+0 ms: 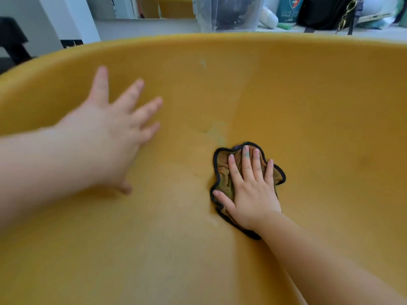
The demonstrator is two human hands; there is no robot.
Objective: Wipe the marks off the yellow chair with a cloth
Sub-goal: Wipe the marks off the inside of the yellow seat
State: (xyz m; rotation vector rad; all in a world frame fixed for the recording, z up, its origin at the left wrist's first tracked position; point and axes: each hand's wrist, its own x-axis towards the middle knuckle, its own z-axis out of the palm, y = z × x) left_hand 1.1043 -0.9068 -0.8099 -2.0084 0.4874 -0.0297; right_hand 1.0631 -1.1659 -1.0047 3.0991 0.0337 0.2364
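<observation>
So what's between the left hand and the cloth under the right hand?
In the head view, only bare yellow chair surface lies between the left hand and the cloth under the right hand, with a faint pale smear just above the cloth.

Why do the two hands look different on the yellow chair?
The right hand presses flat on the cloth; the left hand holds nothing. The left hand looks blurred, the right sharp. The right's fingers are close together, the left's fanned out. Both are over the yellow chair.

At twelve o'clock stands a clear bin (229,13); toward one o'clock, a teal bottle (289,9), a white bottle (269,18) and a black bag (326,12).
</observation>
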